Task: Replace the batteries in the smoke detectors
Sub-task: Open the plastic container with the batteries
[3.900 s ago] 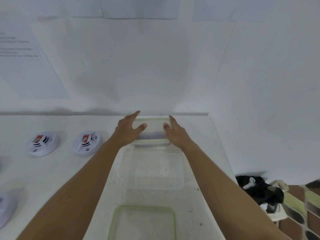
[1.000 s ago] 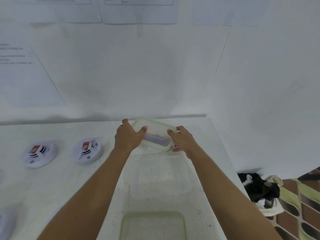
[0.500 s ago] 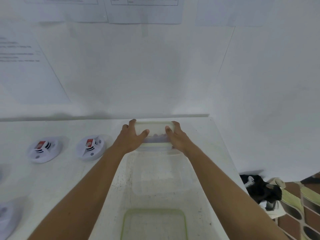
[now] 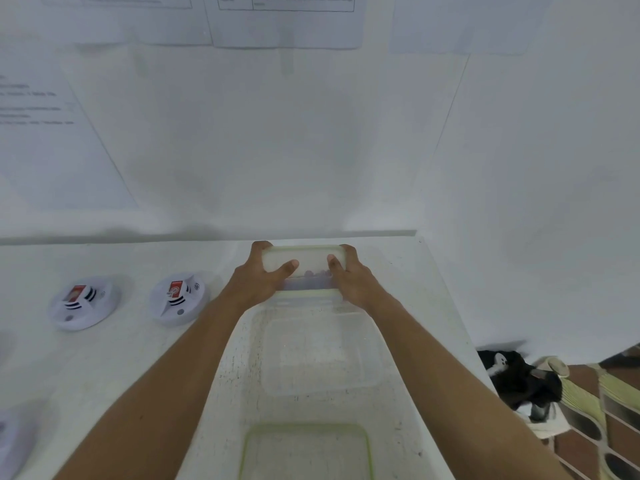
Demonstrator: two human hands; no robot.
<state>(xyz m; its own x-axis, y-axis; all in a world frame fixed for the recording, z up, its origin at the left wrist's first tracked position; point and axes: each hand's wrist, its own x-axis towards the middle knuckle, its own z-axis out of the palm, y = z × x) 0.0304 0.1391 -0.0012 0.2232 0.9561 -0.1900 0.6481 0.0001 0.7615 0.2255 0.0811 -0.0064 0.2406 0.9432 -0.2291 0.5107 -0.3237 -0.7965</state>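
Note:
A small clear box with a green-edged lid (image 4: 304,263) sits at the back of the white table (image 4: 104,368), dark items dimly visible inside. My left hand (image 4: 258,277) grips its left end, thumb on the lid. My right hand (image 4: 349,277) grips its right end the same way. Two white round smoke detectors (image 4: 85,303) (image 4: 178,296) with red labels lie to the left. A third detector (image 4: 10,438) shows partly at the lower left edge.
A larger clear container (image 4: 318,351) stands just in front of the small box, between my forearms. A green-rimmed lid (image 4: 304,452) lies nearer me. The table's right edge drops to a floor with a black bag (image 4: 516,379). The wall stands close behind.
One second ago the small box was lifted and tilted in both hands. It now sits level on the table at the back, both hands still holding its ends.

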